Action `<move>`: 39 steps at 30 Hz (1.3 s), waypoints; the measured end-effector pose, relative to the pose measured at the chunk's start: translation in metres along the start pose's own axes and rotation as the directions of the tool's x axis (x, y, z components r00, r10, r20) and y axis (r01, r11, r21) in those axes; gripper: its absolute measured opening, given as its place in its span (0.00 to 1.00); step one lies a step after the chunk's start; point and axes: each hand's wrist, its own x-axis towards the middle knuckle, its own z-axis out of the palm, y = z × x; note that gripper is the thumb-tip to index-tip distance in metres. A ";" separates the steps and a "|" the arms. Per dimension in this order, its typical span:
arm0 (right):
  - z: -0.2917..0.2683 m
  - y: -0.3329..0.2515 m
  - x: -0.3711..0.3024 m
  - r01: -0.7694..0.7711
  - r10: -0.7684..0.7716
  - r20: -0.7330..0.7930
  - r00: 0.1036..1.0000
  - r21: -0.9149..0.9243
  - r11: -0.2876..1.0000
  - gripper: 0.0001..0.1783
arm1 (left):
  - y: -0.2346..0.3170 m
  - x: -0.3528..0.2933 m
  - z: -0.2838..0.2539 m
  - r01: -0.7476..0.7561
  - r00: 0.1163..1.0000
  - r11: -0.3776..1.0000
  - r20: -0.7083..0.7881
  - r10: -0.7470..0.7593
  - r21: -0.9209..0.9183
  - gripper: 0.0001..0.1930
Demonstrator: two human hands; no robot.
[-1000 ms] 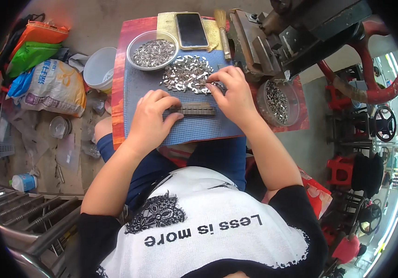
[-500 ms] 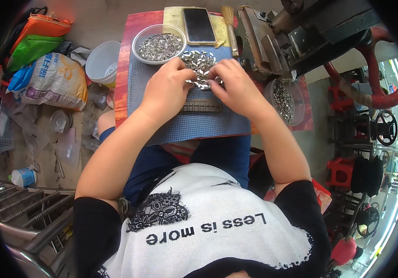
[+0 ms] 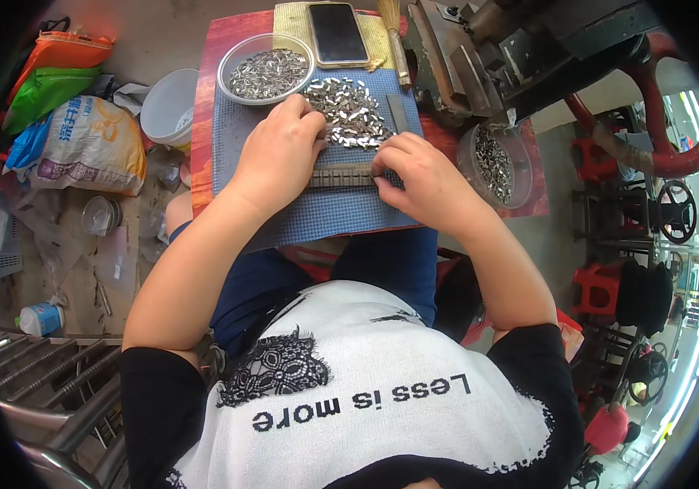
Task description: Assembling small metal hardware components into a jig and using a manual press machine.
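A slotted metal bar [image 3: 341, 176] lies crosswise on the blue ribbed mat [image 3: 284, 222], close in front of me. Just beyond it spreads a loose pile of small shiny metal pieces [image 3: 353, 114]. My left hand [image 3: 280, 151] is closed at the left side of the pile, its fingertips bent in above the bar's left end. At the bar's right end, the thumb and forefinger of my right hand [image 3: 427, 178] come together. Whatever is pinched in either hand is too small or too hidden to name.
A round clear tub [image 3: 226, 80] of similar pieces stands at the far left; another clear tub [image 3: 520, 175] sits at the right. Beyond the pile are a phone [image 3: 338, 34] and a brush [image 3: 398, 49]. A heavy machine [image 3: 468, 73] with a red handwheel [image 3: 651, 159] borders the right.
My right hand has come back from the pile to the bar's right end. My left hand has drawn slightly away from the pile's middle, showing more pieces. The whole view has shifted a little.
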 end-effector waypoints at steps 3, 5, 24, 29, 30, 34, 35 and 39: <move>-0.005 0.001 0.003 -0.046 0.045 0.019 0.999 0.068 0.997 0.06 | -0.005 -0.004 0.001 -0.034 0.999 0.999 -0.008 0.034 0.008 0.07; -0.005 0.003 0.011 -0.097 0.092 0.047 0.995 0.137 0.986 0.06 | -0.006 -0.007 -0.001 -0.051 0.998 0.998 -0.041 0.050 -0.022 0.07; 0.002 0.000 0.007 0.031 -0.030 -0.011 0.999 0.064 0.997 0.05 | -0.005 -0.019 -0.013 0.171 0.985 0.960 0.044 -0.166 -0.221 0.04; 0.004 -0.003 0.006 0.015 -0.012 -0.038 0.999 0.066 0.998 0.06 | -0.008 -0.021 -0.009 0.111 0.993 0.990 -0.018 -0.113 -0.086 0.03; 0.005 -0.002 0.007 0.016 -0.013 -0.037 0.999 0.067 0.998 0.06 | -0.009 -0.021 -0.008 0.113 0.993 0.990 -0.018 -0.115 -0.085 0.03; 0.019 0.009 0.025 -0.020 0.027 -0.179 0.984 0.043 0.999 0.06 | -0.018 -0.023 -0.008 0.146 0.989 0.984 0.042 -0.142 -0.105 0.05; 0.022 0.011 0.030 -0.025 0.031 -0.160 0.987 0.040 0.999 0.05 | -0.018 -0.023 -0.009 0.167 0.985 0.978 0.075 -0.159 -0.124 0.06; 0.028 0.015 0.037 -0.026 0.026 -0.140 0.990 0.000 1.000 0.05 | -0.008 -0.020 -0.010 0.196 0.980 0.977 0.048 -0.192 -0.085 0.07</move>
